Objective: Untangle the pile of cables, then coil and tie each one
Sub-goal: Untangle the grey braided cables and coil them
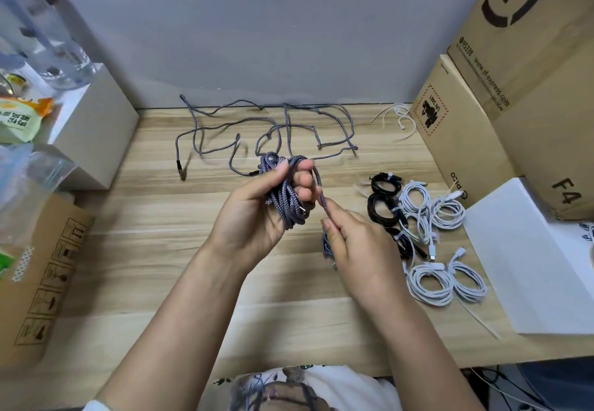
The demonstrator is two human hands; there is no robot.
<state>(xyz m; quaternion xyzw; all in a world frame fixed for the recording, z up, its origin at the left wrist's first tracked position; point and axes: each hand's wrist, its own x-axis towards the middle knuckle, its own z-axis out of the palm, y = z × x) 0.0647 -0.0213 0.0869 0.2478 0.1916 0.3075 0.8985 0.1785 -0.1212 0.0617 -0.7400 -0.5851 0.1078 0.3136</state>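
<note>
While the left hand (257, 204) grips a braided grey coil (286, 195) to keep its loops, the right hand (350, 237) pinches its tail, probably for wrapping. Tied white coils (446, 278) lie right of that coil, parked as finished; a loose grey cable (273, 127) waits beyond it.

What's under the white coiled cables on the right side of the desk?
The white coiled cables lie on the bare wooden desk. A black cable runs partly beneath them, and white ties stick out below. Anything else under the coils is covered.
</note>
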